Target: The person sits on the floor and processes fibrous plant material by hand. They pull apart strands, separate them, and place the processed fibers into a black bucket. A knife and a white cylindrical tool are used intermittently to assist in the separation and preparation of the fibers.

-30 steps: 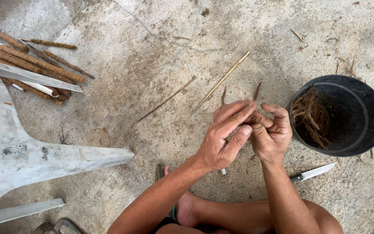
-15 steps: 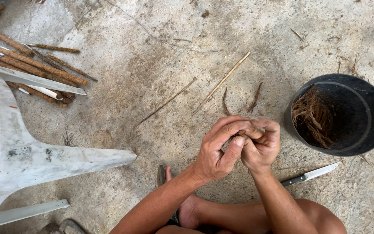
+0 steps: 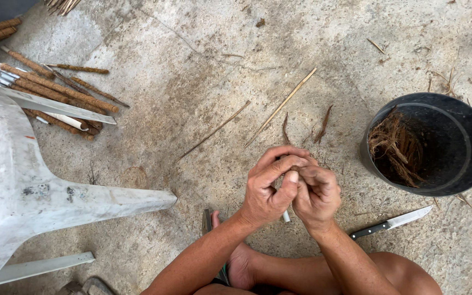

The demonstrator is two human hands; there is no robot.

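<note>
Both hands have drawn closer to the body; left hand [image 3: 269, 188] and right hand [image 3: 315, 196] clasp a thin stick [image 3: 285, 216] pointing downward between them

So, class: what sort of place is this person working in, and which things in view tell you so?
Probably an informal outdoor or yard work spot, on the ground. The floor is rough bare concrete strewn with plant scraps, a black bucket holds brown fibres, and fibre-wrapped sticks lie piled beside a white plastic chair.
</note>
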